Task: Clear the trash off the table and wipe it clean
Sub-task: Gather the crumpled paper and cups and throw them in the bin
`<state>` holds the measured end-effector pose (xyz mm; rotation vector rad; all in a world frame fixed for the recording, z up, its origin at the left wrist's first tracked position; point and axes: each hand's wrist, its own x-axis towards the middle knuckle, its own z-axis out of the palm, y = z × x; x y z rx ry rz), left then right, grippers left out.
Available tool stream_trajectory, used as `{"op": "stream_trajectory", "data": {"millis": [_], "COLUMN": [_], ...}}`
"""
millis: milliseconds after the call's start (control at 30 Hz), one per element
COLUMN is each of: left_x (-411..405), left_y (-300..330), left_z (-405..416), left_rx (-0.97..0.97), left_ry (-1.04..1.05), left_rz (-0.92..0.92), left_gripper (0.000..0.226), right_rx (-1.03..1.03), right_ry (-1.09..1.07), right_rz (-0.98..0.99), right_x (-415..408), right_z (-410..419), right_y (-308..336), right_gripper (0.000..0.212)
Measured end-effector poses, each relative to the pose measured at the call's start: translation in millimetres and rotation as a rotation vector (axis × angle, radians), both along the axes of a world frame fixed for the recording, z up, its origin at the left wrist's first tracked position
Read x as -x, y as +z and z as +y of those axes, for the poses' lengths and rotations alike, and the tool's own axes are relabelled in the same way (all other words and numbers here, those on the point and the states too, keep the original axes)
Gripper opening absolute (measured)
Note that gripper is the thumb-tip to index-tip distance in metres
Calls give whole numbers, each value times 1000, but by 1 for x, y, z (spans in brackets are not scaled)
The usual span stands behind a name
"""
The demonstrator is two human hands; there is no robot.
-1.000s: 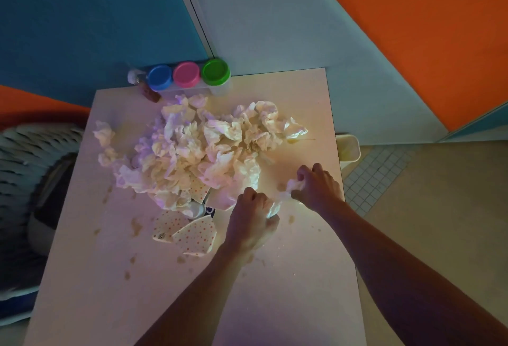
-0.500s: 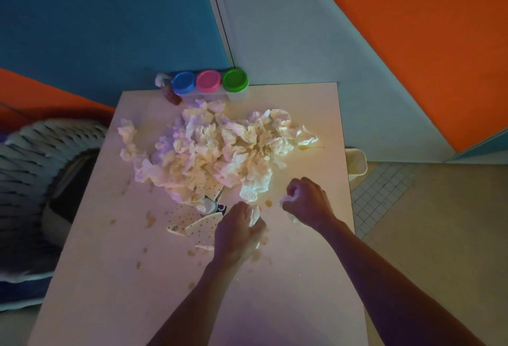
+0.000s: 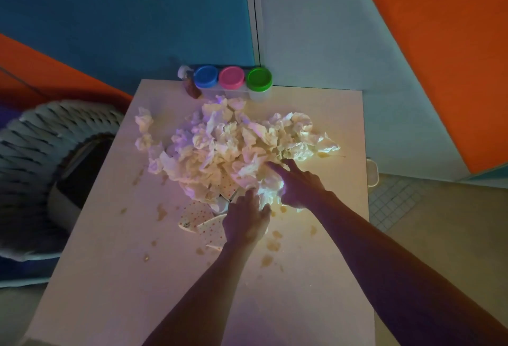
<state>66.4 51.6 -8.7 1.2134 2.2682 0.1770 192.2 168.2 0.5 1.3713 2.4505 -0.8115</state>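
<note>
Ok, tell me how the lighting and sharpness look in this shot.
Head view: dim room; a warm yellow pool lights the crumpled tissue pile and the table on the right, a violet tint on the left; both forearms are dark; the chair is soft; wide-angle lens bends the wall lines.

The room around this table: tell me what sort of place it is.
Probably a children's playroom or party corner. Walls painted in bold blue, white and orange blocks, three tubs with bright lids like modelling dough, and dotted paper scraps beside crumpled napkins suggest it.

Three lidded tubs [image 3: 232, 81], one tissue heap [image 3: 233, 147], two hands [image 3: 298, 185]
</note>
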Motion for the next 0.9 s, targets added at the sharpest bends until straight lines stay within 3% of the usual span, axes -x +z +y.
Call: {"op": "stream_trajectory", "data": {"millis": [233,467,900], "left_x": [6,10,1], "left_y": [-11,-8,17], "left_z": [0,-13,-52], "left_rx": [0,-126,-175], "left_ry": [-36,49,202], "left_rz": [72,-85,-162], "left_gripper": [38,29,25], "right_rx": [0,22,113], "right_ry": [-39,-191,-380], "right_rz": [-88,-27,103], "right_x": [0,-11,-41], "right_z": [-12,-30,-73], "right_y": [-21,-29,-18], "right_gripper": [80,61,65]}}
